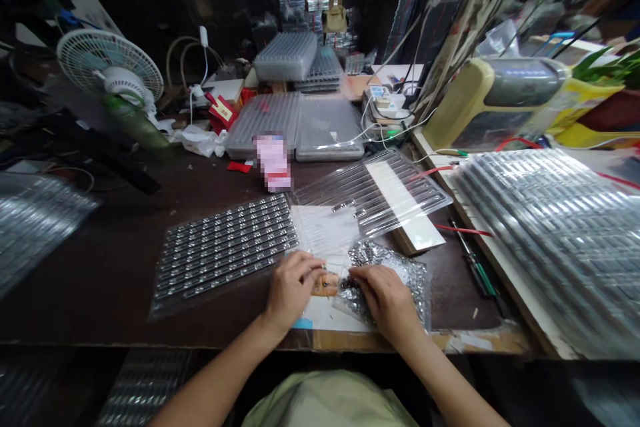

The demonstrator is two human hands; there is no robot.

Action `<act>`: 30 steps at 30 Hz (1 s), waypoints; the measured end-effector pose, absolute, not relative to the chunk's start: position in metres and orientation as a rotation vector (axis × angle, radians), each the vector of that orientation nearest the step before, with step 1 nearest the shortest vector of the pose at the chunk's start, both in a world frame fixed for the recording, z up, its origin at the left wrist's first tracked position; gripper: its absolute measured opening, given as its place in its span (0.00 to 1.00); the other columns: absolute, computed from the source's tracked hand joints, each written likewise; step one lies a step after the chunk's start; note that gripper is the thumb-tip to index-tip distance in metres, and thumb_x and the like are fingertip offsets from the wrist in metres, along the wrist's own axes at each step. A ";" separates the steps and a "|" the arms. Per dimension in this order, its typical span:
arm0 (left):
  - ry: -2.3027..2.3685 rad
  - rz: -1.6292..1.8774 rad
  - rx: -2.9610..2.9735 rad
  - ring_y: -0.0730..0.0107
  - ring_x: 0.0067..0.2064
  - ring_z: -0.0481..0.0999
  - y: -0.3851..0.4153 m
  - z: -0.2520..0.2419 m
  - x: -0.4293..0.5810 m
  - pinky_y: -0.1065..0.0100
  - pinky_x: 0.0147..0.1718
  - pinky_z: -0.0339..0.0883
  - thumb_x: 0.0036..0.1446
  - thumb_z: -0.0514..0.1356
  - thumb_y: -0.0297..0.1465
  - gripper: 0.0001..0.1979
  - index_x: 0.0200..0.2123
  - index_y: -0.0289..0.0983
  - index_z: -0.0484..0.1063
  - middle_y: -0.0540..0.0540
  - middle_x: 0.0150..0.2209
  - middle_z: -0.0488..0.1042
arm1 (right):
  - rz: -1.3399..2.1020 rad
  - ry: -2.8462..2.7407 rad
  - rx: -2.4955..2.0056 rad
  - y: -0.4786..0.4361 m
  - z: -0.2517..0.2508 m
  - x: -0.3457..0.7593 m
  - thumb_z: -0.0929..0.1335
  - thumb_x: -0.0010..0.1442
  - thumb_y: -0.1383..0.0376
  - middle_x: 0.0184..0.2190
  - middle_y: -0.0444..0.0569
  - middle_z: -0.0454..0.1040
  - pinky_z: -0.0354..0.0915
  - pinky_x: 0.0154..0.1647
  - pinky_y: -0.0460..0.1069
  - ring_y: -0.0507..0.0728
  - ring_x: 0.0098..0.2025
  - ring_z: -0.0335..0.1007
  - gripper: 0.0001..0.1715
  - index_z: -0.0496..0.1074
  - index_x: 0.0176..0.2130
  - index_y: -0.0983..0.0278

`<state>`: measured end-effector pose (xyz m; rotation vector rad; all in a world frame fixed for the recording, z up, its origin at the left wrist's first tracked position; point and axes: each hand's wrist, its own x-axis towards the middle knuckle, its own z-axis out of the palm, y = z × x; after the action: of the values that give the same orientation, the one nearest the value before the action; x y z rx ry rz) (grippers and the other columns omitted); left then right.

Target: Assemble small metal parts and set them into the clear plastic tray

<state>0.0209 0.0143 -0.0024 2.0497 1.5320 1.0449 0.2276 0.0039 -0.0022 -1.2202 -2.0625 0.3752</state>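
1. The left hand (293, 287) rests near the front edge of the bench (100, 273), its fingers (311, 268) pressed together and curled, with their tips at a small orange piece (326, 285).
2. The right hand (385, 300) lies on a crinkled foil bag (400, 277), its fingers (363, 278) pressed together and pinching the bag just beside the orange piece.
3. The orange piece sits between the 2 hands, partly hidden, above a white paper sheet (323, 233).
4. Left of the sheet lies a clear tray (225, 247) holding rows of dark parts.
5. Beyond the sheet lies a ribbed clear tray (373, 190), partly over a white strip (400, 203).
6. To the right stands a large pile of clear trays (550, 247), with a green-handled tool (475, 277) beside it.
7. Farther back are 2 grey plastic cases (263, 123), a power strip (387, 107) and a small fan (110, 63).
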 end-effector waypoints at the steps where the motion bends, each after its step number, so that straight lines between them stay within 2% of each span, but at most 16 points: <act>1: 1.631 1.041 2.074 0.64 0.38 0.73 0.018 -0.001 0.012 0.62 0.39 0.64 0.55 0.62 0.28 0.05 0.36 0.41 0.77 0.47 0.34 0.76 | 0.407 -2.048 -1.252 0.003 -0.001 0.223 0.62 0.64 0.67 0.32 0.47 0.76 0.63 0.39 0.51 0.55 0.36 0.70 0.09 0.72 0.38 0.61; 7: 2.019 0.948 2.201 0.58 0.41 0.69 0.027 -0.004 -0.036 0.58 0.41 0.58 0.52 0.64 0.34 0.03 0.32 0.44 0.78 0.46 0.38 0.74 | 0.364 -2.066 -1.327 0.001 -0.002 0.192 0.69 0.59 0.61 0.34 0.43 0.77 0.56 0.41 0.54 0.56 0.37 0.67 0.05 0.76 0.32 0.56; 13: 2.083 0.928 2.226 0.56 0.42 0.70 0.009 -0.006 -0.056 0.57 0.43 0.58 0.53 0.62 0.31 0.05 0.33 0.45 0.78 0.46 0.38 0.73 | 0.343 -2.092 -1.337 0.002 -0.007 0.186 0.68 0.61 0.62 0.35 0.43 0.76 0.54 0.43 0.54 0.56 0.38 0.65 0.06 0.77 0.34 0.54; 17: 1.973 0.946 2.274 0.59 0.41 0.71 0.027 0.012 -0.040 0.56 0.45 0.57 0.56 0.60 0.32 0.06 0.35 0.44 0.78 0.47 0.38 0.74 | 0.335 -2.096 -1.320 0.001 -0.008 0.184 0.68 0.61 0.62 0.34 0.44 0.76 0.53 0.42 0.54 0.55 0.37 0.63 0.07 0.77 0.36 0.53; 21: 1.691 0.850 2.334 0.63 0.41 0.73 0.085 0.027 0.011 0.57 0.49 0.55 0.58 0.58 0.32 0.07 0.35 0.43 0.77 0.49 0.37 0.77 | 0.285 -2.096 -1.326 -0.001 -0.009 0.180 0.68 0.60 0.62 0.34 0.43 0.75 0.53 0.42 0.53 0.55 0.37 0.63 0.06 0.77 0.36 0.53; 26: 1.663 0.800 2.217 0.60 0.41 0.74 0.140 0.027 0.060 0.56 0.48 0.57 0.54 0.62 0.32 0.04 0.31 0.38 0.76 0.45 0.35 0.79 | 0.151 -2.142 -1.434 0.004 -0.005 0.207 0.64 0.64 0.64 0.42 0.48 0.75 0.56 0.44 0.53 0.56 0.43 0.64 0.14 0.73 0.49 0.57; 30: 1.598 0.875 2.077 0.64 0.38 0.76 0.132 0.028 0.048 0.63 0.43 0.65 0.55 0.59 0.31 0.05 0.32 0.37 0.75 0.46 0.33 0.78 | 0.084 -2.342 -1.387 0.009 0.002 0.236 0.61 0.64 0.69 0.50 0.50 0.72 0.56 0.51 0.54 0.58 0.53 0.61 0.20 0.68 0.54 0.58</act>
<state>0.0483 0.1316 0.0284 2.0773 1.5979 0.8754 0.2362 0.0087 0.0025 -1.3871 -2.3423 0.0844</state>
